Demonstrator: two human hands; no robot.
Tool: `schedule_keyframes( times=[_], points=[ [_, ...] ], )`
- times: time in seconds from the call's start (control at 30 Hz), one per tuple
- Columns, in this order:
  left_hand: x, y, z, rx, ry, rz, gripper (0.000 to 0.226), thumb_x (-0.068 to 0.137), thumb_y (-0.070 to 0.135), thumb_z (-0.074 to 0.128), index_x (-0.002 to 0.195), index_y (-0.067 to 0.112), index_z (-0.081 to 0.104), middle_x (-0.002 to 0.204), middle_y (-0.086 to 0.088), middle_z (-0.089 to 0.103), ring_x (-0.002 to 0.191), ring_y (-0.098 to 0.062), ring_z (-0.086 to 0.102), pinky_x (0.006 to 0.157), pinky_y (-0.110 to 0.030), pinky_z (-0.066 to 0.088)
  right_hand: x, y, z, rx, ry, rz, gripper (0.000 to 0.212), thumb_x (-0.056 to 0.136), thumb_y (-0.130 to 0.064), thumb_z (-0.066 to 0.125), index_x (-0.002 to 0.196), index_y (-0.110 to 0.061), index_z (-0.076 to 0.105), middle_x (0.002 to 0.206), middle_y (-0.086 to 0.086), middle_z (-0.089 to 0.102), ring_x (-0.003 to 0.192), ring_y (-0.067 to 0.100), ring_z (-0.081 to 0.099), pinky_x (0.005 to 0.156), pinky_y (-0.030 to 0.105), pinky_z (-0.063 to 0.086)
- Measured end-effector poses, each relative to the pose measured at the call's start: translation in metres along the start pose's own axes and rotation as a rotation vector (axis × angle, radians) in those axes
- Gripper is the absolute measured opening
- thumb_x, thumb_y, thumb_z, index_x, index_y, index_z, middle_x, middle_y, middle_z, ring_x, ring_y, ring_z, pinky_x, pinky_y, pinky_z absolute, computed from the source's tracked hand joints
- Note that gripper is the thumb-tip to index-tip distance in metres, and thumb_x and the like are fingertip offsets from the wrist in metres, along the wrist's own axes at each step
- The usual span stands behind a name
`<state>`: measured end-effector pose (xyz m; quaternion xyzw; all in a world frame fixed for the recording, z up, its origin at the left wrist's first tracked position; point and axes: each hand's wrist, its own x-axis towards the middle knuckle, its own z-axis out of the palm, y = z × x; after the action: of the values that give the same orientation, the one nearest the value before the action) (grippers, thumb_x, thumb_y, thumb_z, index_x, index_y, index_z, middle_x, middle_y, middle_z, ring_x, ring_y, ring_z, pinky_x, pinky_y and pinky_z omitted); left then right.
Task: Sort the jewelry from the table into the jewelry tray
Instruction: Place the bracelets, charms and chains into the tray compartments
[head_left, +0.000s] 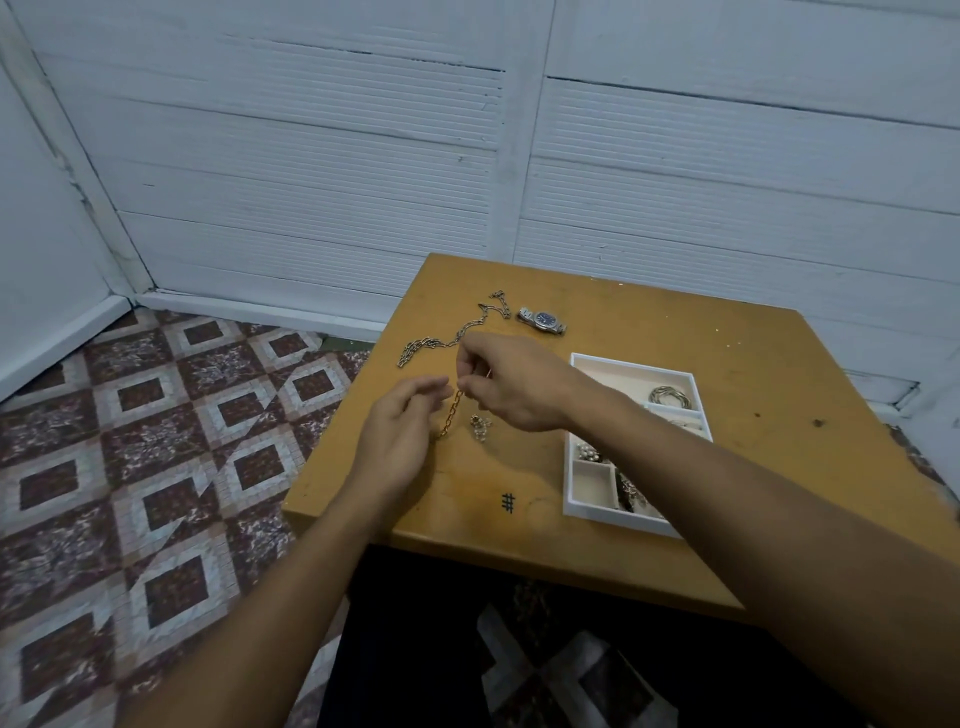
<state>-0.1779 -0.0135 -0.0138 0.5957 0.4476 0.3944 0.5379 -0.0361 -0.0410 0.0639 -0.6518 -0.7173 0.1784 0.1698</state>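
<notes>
One wide-angle view, worn on the head. Looks forward and down over the near edge of the bench (675, 338), close enough for both forearms (270, 597) to enter from the near corners. Faces the far white wall (519, 156), with tiled floor (156, 441) on the left. Centres on the left grip (400, 436) and the right grip (514, 384) pinching a gold chain (451, 413).

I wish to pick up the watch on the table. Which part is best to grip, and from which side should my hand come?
Pinch the watch by its case, across the near and far edges, coming from above. Its dial faces up and the band runs left and right, so those two edges look free. The silver chain ends close on its left.
</notes>
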Motion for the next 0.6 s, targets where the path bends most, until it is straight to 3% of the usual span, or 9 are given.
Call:
schedule_keyframes(
  times=[0.17,0.27,0.4,0.6],
  points=[
    [-0.003,0.016,0.022,-0.178,-0.051,-0.077,0.036,0.103,0.033,0.03,0.096,0.023,0.065,0.103,-0.006,0.071,0.101,-0.019,0.066,0.093,-0.036,0.051,-0.012,0.0,-0.02,0.057,0.04,0.008,0.003,0.089,-0.017,0.057,0.092,-0.017,0.058,0.075,-0.009,0.059,0.077,0.016,0.059,0.064,0.023,0.044],
    [-0.003,0.022,0.03,-0.235,-0.081,-0.096,0.044,0.103,0.037,0.027,0.096,0.016,0.066,0.099,-0.01,0.073,0.097,-0.023,0.068,0.089,-0.037,0.051,-0.015,0.003,-0.029,0.104,0.06,0.03,0.006,0.087,-0.014,0.057,0.092,-0.018,0.059,0.073,-0.01,0.058,0.07,0.009,0.056,0.051,0.009,0.037],
    [-0.004,0.026,0.039,-0.315,-0.16,-0.122,0.051,0.103,0.041,0.023,0.101,0.01,0.064,0.102,-0.014,0.072,0.097,-0.027,0.068,0.094,-0.04,0.05,-0.02,0.003,-0.044,0.128,0.1,0.04,0.009,0.086,-0.012,0.058,0.091,-0.019,0.06,0.074,-0.009,0.06,0.066,0.005,0.056,0.057,0.015,0.04],
    [-0.011,0.03,0.055,-0.446,-0.256,-0.18,0.058,0.1,0.049,0.026,0.105,0.005,0.063,0.101,-0.016,0.072,0.093,-0.03,0.069,0.084,-0.036,0.054,-0.032,0.003,-0.069,0.132,0.161,0.039,0.007,0.087,-0.012,0.059,0.093,-0.015,0.062,0.073,-0.007,0.063,0.062,0.003,0.061,0.053,0.009,0.041]
  ],
)
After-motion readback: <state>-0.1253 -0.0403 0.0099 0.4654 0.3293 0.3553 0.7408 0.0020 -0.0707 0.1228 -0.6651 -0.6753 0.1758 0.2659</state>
